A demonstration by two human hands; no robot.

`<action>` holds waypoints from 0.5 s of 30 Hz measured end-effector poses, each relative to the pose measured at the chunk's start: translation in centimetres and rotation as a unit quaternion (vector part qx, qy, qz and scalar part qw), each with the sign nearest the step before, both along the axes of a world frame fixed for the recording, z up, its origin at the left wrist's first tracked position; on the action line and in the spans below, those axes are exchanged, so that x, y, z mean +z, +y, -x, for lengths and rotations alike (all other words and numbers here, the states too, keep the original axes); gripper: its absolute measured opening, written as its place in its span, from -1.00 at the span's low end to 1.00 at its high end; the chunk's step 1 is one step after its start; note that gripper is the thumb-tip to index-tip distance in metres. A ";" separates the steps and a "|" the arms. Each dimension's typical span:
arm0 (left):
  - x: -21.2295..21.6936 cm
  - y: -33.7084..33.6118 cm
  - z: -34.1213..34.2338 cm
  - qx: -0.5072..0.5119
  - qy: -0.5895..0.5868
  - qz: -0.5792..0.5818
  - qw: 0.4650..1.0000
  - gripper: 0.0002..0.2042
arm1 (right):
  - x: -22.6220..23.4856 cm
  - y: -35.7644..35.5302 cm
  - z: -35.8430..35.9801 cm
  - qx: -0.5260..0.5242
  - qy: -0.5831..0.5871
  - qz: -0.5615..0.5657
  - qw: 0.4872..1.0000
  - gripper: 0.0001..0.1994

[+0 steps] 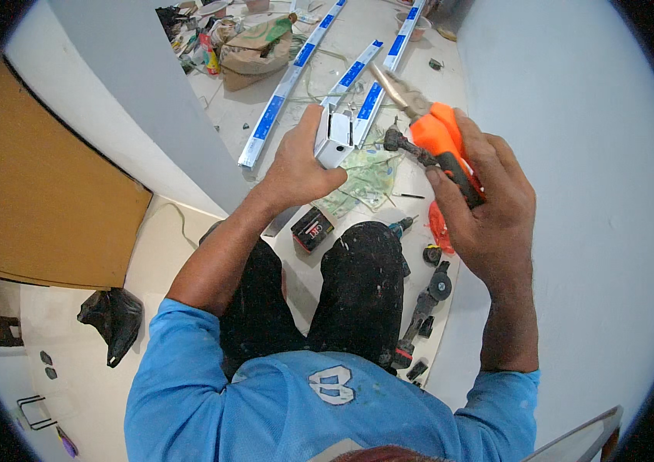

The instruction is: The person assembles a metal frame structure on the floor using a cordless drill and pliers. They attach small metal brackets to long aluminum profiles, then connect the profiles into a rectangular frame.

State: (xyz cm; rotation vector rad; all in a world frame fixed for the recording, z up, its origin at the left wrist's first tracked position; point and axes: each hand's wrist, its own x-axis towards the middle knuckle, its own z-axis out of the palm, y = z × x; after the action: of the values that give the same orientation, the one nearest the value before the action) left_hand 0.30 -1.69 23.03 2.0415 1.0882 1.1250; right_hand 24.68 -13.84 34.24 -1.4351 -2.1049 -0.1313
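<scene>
"Head view: what are you holding?"

"My left hand (301, 165) is wrapped around a white hollow piece (334, 148), upper middle of the frame. My right hand (498, 202) grips an orange-and-black tool (439, 126) with a metal tube, to its right."

"And around them?"

"White strips (275, 110) with blue labels lie on the floor (165, 250) toward the top; a black box (312, 229) sits near the centre, and a black bag (114, 322) lower left."
</scene>
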 end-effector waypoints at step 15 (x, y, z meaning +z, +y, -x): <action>-0.5 1.1 0.9 0.019 -0.014 -0.015 1.000 -0.27 | -4.6 0.3 -2.7 -0.097 0.185 0.055 0.976 -0.40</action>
State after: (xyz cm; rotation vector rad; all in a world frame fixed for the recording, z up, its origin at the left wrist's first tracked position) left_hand -0.62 -0.57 22.49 2.0304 1.1062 1.1922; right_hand 27.43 -13.55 29.67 -1.5902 -1.6905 0.1693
